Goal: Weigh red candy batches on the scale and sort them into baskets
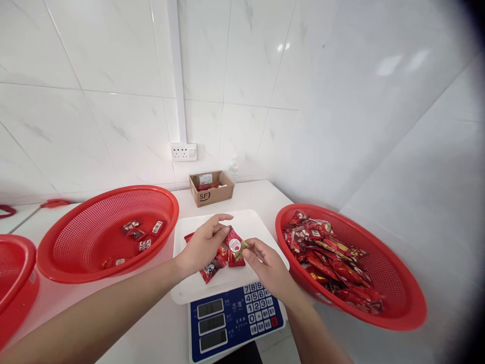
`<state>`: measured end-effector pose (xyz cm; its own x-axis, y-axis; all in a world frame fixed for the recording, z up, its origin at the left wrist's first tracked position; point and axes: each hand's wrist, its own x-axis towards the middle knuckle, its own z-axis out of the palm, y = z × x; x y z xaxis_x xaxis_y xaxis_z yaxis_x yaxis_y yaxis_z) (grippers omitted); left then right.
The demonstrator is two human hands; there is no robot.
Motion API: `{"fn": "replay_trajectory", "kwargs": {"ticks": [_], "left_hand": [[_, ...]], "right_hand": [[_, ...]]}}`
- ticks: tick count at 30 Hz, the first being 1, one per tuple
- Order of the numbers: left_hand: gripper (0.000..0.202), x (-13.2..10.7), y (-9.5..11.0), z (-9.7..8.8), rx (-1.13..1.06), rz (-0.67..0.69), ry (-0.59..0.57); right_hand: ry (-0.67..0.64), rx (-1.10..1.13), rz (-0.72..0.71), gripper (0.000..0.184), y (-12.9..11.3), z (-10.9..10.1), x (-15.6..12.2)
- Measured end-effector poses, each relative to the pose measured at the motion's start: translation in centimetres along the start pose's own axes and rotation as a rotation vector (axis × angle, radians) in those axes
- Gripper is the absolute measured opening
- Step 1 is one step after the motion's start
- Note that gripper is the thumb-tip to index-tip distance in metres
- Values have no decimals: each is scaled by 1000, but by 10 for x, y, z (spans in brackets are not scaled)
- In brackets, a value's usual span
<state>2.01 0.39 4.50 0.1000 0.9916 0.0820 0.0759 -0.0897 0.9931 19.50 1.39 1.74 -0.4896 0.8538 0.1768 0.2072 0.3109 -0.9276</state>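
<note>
A small red snack packet [235, 244] with a round white label is held over the white pan [231, 290] of a digital scale. My right hand [268, 267] pinches its right edge between thumb and fingers. At the packet's upper left corner, the thumb of my left hand [202, 245] presses against it, the index finger stretched out above. Below the hands, several red packets [209, 271] lie on the pan, partly covered by my left hand. The scale's blue panel [237, 318] with displays and keys faces me.
A red perforated basket [413, 313] at the right holds a heap of packets. Another red basket [87, 207] at the left has several packets in it. Behind the scale, a small cardboard box [217, 195] stands near the tiled wall. A third red basket [18, 247] is cut off at the left edge.
</note>
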Motion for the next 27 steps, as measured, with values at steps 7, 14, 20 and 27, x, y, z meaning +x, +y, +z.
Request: {"fn": "replay_trajectory", "kwargs": {"ticks": [7, 14, 20, 27], "left_hand": [[31, -7, -7, -2, 75, -19, -101], [30, -30, -18, -11, 332, -1, -186], [28, -64, -23, -45, 746, 133, -62], [40, -95, -42, -119, 1156, 60, 479]], "right_hand": [[-15, -75, -10, 27, -4, 0, -1], [-195, -262, -31, 26, -10, 3, -10], [-113, -435, -56, 27, 2, -1, -6], [210, -765, -67, 30, 32, -3, 23]]}}
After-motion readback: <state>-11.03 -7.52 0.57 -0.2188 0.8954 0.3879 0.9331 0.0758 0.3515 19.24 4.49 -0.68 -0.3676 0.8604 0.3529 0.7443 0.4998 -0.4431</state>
